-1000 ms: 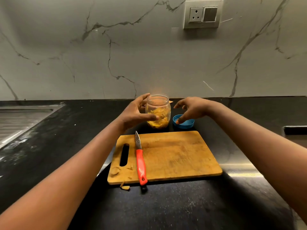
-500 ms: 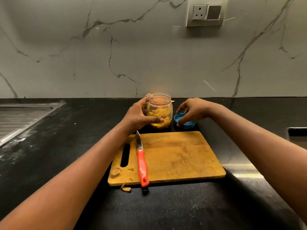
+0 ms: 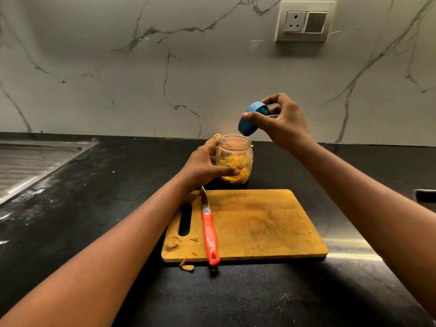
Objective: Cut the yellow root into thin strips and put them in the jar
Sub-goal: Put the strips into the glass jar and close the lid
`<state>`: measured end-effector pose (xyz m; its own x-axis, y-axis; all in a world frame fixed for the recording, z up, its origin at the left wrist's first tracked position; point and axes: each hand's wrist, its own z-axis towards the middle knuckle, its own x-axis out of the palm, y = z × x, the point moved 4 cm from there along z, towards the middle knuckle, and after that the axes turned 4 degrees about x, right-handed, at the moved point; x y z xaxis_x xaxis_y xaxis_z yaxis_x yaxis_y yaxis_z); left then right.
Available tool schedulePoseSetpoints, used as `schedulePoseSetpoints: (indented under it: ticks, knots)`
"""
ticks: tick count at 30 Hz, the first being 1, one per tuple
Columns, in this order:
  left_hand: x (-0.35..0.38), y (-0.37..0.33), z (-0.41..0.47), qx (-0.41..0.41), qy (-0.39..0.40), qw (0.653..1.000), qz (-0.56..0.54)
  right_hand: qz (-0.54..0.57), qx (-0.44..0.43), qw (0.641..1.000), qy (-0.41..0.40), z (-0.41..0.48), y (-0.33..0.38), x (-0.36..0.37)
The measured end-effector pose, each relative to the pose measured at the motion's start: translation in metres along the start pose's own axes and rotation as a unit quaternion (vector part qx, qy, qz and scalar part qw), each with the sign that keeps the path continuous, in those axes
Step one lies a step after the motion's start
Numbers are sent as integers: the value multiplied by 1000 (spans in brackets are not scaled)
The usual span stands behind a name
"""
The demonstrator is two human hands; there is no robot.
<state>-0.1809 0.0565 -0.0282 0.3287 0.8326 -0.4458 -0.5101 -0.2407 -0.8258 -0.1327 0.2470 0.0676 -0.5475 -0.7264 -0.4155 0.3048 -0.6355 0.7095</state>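
Blue lid (image 3: 253,119) pinched tilted in the right grip (image 3: 283,121), left grip (image 3: 203,166) clasping the jar (image 3: 240,152): level it squarely before twisting.

Dim, warm light comes from above: the socket (image 3: 304,21) casts a soft shadow beneath it. The black desk (image 3: 70,208) stays dark, with glare along its right edge (a bright steel strip (image 3: 349,250)) and sheen on the drainboard (image 3: 28,166). The jar (image 3: 234,159) glows orange. Wide-angle bending bows the picture's edges.
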Motion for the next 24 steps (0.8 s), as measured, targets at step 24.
schedulePoseSetpoints:
  ticks: [24]
  knots:
    - [0,10,4,-19,-3,999,-25,-258,-42,847,464,10,59,47]
